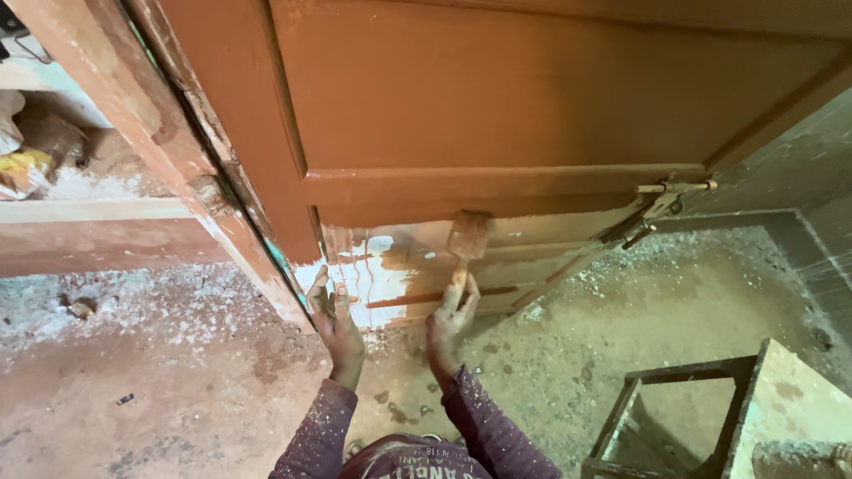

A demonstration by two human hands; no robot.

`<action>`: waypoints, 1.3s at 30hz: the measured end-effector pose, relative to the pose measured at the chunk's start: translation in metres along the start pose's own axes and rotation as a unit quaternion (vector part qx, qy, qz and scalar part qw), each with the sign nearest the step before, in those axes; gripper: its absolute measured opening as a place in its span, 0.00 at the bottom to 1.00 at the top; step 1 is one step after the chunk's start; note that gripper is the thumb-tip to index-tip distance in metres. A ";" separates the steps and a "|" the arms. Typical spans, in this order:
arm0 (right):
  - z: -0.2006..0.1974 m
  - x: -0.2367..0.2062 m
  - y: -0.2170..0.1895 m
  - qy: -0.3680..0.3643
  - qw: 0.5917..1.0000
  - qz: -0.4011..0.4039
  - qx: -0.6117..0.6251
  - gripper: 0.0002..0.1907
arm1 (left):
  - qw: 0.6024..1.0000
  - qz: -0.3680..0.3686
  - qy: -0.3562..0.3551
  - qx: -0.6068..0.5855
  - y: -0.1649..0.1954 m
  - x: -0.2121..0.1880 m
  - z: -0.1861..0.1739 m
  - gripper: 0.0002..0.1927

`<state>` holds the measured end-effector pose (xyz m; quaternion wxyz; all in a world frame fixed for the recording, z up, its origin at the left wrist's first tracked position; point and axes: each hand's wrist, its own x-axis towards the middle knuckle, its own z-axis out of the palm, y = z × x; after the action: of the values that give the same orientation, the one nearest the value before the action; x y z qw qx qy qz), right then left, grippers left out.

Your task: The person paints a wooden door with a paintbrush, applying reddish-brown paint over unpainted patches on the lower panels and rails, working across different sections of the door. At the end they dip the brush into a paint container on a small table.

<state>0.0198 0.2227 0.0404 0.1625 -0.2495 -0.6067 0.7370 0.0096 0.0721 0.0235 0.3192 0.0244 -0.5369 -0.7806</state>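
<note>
Right hand (449, 321) pinches the handle of a flat paintbrush (465, 244); bristles press the door's (497, 98) lower panel beside the remaining white patch (377, 282). Brush axis runs near vertical, bristles up and away. It looks light and stiff, likely paint-slick; best gripped low on the handle. Left hand (334, 319) rests spread against the door's bottom edge.

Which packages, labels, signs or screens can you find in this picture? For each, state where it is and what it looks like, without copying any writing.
Bag or sack: far left, on the ledge beyond the door frame; crumpled, yellow and white.
Printed lettering: bottom centre, on the person's dark maroon garment; pale letters, partly cut off.
No signs or screens show.
</note>
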 end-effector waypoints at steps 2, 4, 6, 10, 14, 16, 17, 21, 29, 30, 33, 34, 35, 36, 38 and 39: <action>0.012 -0.003 0.011 -0.008 0.999 -0.009 -0.042 0.30 | 1.000 0.003 -0.004 0.013 -0.002 -0.001 0.000 0.19; 0.034 -0.007 0.023 -0.047 0.984 -0.141 -0.102 0.28 | 1.000 -0.011 -0.004 0.004 -0.003 -0.002 0.001 0.19; 0.052 -0.013 0.032 -0.109 0.971 -0.187 -0.104 0.27 | 1.000 -0.015 -0.010 0.004 -0.003 -0.002 0.002 0.19; 0.048 -0.021 0.030 -0.229 0.963 0.028 -0.136 0.28 | 0.999 -0.045 -0.008 0.000 -0.005 -0.001 0.001 0.18; 0.012 0.000 0.016 -0.094 0.986 -0.074 -0.120 0.28 | 1.000 -0.012 -0.023 -0.004 -0.007 0.003 -0.006 0.15; 0.004 0.008 0.018 0.005 0.997 -0.050 -0.059 0.30 | 1.000 -0.014 -0.022 0.011 -0.008 0.004 -0.013 0.16; 0.005 0.010 0.021 0.055 0.997 -0.038 -0.029 0.31 | 0.999 -0.015 -0.022 0.019 -0.009 0.004 -0.016 0.17; 0.030 -0.004 0.038 -0.043 0.989 -0.094 -0.104 0.32 | 0.999 -0.035 -0.026 0.009 -0.010 0.004 -0.022 0.18; 0.029 -0.010 0.013 -0.151 0.981 0.008 -0.124 0.30 | 0.999 -0.007 -0.031 0.009 -0.013 0.008 -0.032 0.17; 0.021 -0.006 0.009 -0.089 0.990 0.019 -0.112 0.30 | 0.999 -0.014 -0.031 0.007 -0.014 0.007 -0.033 0.17; 0.010 0.004 0.004 0.032 0.995 0.006 -0.096 0.29 | 0.999 -0.025 -0.028 0.008 -0.013 0.008 -0.036 0.18; 0.013 0.004 0.007 0.031 0.994 -0.030 -0.103 0.29 | 0.999 -0.023 -0.027 0.010 -0.012 0.008 -0.036 0.18; 0.018 0.003 0.010 0.031 0.991 -0.067 -0.110 0.28 | 0.999 -0.020 -0.027 0.012 -0.011 0.007 -0.035 0.18; 0.027 0.000 0.014 -0.006 0.991 -0.076 -0.106 0.28 | 0.999 -0.018 -0.030 0.009 -0.010 0.008 -0.033 0.17; 0.048 -0.011 0.024 -0.076 0.988 -0.091 -0.100 0.29 | 0.999 -0.019 -0.037 0.006 -0.006 0.005 -0.029 0.17; 0.055 -0.015 0.027 -0.137 0.984 -0.073 -0.082 0.29 | 0.999 -0.034 -0.034 -0.004 -0.005 0.003 -0.026 0.17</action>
<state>0.0023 0.1639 0.0244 0.1104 -0.1133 -0.6982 0.6982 0.0144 0.0501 0.0098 0.2740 0.0145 -0.5430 -0.7936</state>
